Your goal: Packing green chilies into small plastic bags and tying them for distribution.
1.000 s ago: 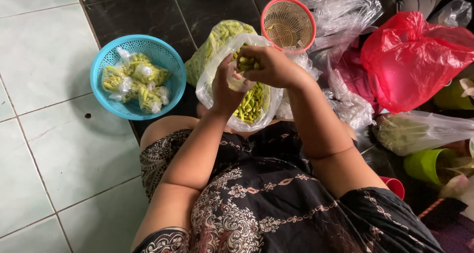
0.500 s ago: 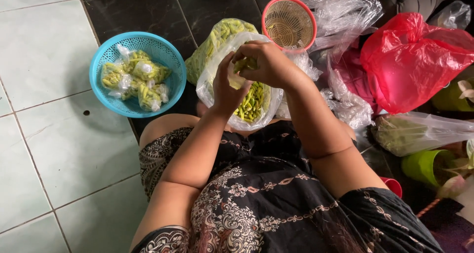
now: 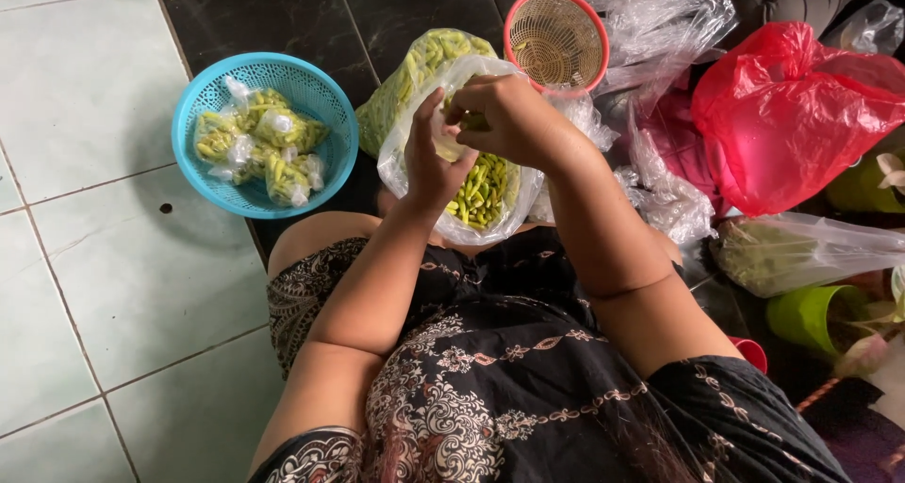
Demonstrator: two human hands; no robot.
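At centre frame I see my left hand [image 3: 429,163] gripping the rim of the clear bag of green chilies [image 3: 476,186], my right hand [image 3: 509,115] pinching some chilies at its mouth. I'd judge it best to hold the mouth wide and keep each pinch small.

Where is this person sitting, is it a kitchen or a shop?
Probably a home floor or a small market spot; I cannot tell which. The person sits on a tiled floor, filling a clear bag of green chillies, with a blue basket of packed bags and a red plastic bag nearby.
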